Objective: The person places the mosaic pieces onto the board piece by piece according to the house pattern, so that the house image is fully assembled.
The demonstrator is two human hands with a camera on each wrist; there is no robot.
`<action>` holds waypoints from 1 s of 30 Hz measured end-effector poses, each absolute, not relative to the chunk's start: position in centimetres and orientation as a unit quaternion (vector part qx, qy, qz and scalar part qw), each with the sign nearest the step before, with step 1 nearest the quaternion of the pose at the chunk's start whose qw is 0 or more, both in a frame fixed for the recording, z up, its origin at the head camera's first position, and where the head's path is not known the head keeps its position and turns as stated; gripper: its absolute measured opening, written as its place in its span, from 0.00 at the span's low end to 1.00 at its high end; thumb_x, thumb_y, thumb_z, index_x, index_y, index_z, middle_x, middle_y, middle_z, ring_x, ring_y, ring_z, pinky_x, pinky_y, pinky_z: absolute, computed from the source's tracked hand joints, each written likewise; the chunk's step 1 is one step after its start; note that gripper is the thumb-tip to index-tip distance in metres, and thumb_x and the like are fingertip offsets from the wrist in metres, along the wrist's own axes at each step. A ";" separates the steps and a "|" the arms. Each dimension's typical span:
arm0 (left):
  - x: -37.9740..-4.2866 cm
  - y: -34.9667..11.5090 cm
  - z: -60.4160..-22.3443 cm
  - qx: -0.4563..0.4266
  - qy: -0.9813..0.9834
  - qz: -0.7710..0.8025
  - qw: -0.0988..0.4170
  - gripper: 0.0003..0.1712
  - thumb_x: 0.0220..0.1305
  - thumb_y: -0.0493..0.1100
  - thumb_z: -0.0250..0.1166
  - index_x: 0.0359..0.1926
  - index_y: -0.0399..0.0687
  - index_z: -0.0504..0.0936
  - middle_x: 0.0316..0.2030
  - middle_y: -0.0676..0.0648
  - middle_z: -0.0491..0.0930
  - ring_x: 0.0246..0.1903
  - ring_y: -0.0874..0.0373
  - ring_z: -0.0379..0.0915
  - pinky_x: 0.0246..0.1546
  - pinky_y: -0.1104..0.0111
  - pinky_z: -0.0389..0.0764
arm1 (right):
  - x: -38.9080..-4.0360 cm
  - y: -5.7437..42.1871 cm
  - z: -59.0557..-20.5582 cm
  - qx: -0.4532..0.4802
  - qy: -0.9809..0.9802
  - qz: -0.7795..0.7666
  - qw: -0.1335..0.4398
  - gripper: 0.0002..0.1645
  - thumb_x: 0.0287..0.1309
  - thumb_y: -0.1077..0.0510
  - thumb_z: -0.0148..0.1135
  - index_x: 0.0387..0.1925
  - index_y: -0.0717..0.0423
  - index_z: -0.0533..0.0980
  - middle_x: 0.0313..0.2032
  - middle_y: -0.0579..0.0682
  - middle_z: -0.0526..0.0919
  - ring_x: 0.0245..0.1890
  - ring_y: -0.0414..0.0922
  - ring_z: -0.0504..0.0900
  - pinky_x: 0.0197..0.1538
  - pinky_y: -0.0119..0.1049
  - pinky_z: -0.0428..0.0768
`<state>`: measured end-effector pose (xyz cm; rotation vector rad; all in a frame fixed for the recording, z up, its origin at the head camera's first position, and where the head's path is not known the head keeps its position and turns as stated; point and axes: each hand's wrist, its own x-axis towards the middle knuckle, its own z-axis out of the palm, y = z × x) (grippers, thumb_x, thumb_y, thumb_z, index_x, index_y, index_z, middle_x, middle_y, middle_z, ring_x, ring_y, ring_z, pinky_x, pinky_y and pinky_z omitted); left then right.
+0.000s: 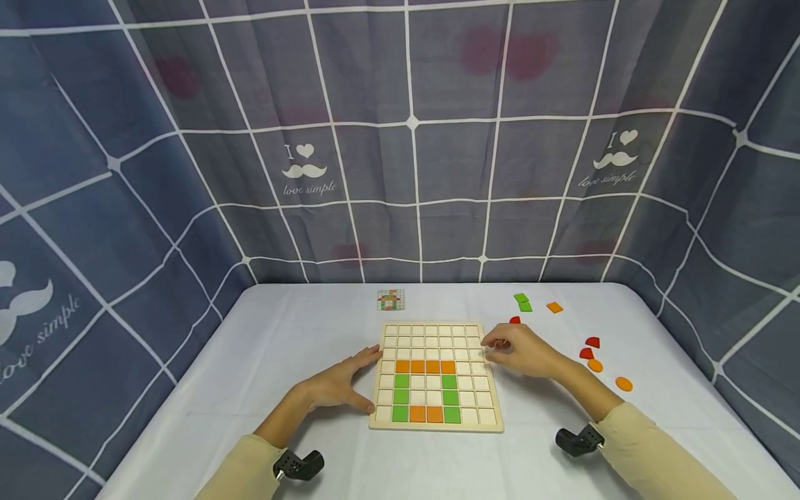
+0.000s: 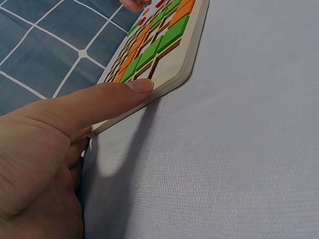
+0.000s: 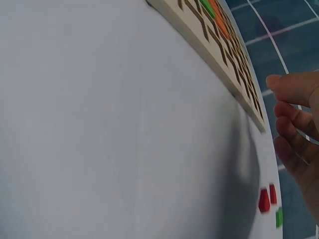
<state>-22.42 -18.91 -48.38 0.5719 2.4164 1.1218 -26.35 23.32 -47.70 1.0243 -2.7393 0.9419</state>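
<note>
A square wooden grid board (image 1: pixel 476 410) lies on the white table, with orange tiles (image 1: pixel 426 366) in a row and green tiles (image 1: pixel 401 397) down two sides. My left hand (image 1: pixel 334 385) rests along the board's left edge, fingers spread. In the left wrist view its thumb (image 2: pixel 114 99) lies against the rim near a corner. Beside the board's upper right edge is my right hand (image 1: pixel 521 349), fingers loosely bent. The right wrist view shows its fingertips (image 3: pixel 285 110) raised past the board's edge with no piece visible in them.
A small pattern card (image 1: pixel 391 300) lies behind the board. To the right are loose green pieces (image 1: pixel 523 302), an orange square (image 1: pixel 554 307), red pieces (image 1: pixel 592 342) and orange discs (image 1: pixel 623 383). Another red piece (image 1: pixel 514 320) sits just behind the right hand. A checked curtain (image 1: pixel 450 167) encloses the table.
</note>
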 end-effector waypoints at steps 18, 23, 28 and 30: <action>-22.4 -19.0 -48.4 0.205 0.874 0.392 0.204 0.64 0.44 0.47 0.85 0.80 0.51 0.61 0.82 0.51 0.48 0.80 0.42 0.34 0.74 0.38 0.39 | -26.8 29.8 -49.0 0.171 -0.942 0.285 0.047 0.14 0.53 0.51 0.81 0.35 0.54 0.85 0.27 0.40 0.78 0.30 0.41 0.73 0.36 0.34 0.75; -22.4 -19.0 -48.4 0.204 0.875 0.389 0.203 0.64 0.44 0.48 0.85 0.80 0.51 0.61 0.82 0.51 0.48 0.80 0.42 0.35 0.74 0.38 0.39 | -27.2 29.4 -49.5 0.156 -0.944 0.285 0.049 0.15 0.52 0.50 0.81 0.33 0.52 0.83 0.26 0.40 0.77 0.29 0.41 0.73 0.35 0.35 0.74; -22.4 -19.0 -48.4 0.205 0.874 0.391 0.203 0.64 0.43 0.48 0.85 0.80 0.50 0.61 0.82 0.51 0.48 0.80 0.41 0.35 0.74 0.38 0.39 | -27.4 29.1 -49.7 0.164 -0.945 0.275 0.061 0.11 0.55 0.55 0.79 0.31 0.52 0.82 0.25 0.40 0.77 0.29 0.41 0.74 0.35 0.36 0.75; -22.4 -19.0 -48.4 0.204 0.874 0.392 0.203 0.64 0.43 0.48 0.85 0.80 0.50 0.61 0.82 0.51 0.48 0.80 0.41 0.35 0.74 0.38 0.39 | -27.4 29.1 -49.6 0.171 -0.944 0.274 0.061 0.09 0.56 0.57 0.78 0.32 0.52 0.82 0.26 0.40 0.77 0.29 0.41 0.74 0.35 0.36 0.75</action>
